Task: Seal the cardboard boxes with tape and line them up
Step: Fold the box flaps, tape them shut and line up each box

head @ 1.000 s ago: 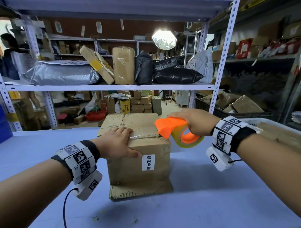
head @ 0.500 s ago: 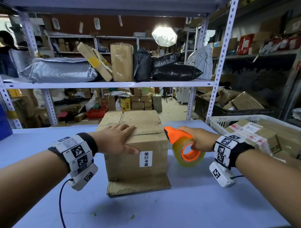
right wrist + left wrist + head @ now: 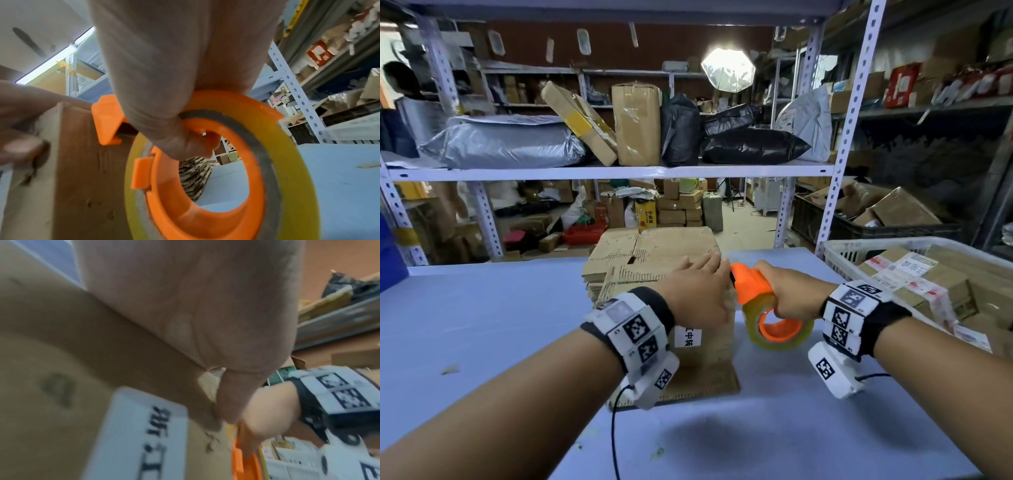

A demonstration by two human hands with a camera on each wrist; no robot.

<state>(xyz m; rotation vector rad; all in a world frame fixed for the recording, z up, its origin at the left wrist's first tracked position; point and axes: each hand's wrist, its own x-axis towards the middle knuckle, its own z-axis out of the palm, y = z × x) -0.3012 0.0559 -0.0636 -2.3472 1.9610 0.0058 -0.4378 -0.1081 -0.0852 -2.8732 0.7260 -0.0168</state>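
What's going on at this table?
A person is taping a cardboard box shut. Their left hand lies flat on the box's top right edge, while their right hand grips an orange tape dispenser held against the box's right side. A white basket with more parcels sits at the right.

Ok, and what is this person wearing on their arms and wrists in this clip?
Both forearms are bare, with no sleeves. Each wrist carries a black band wrapped in white panels printed with black square codes, and a white camera block with another code hangs beneath. A thin black cable trails from the left unit, a shorter one from the right.
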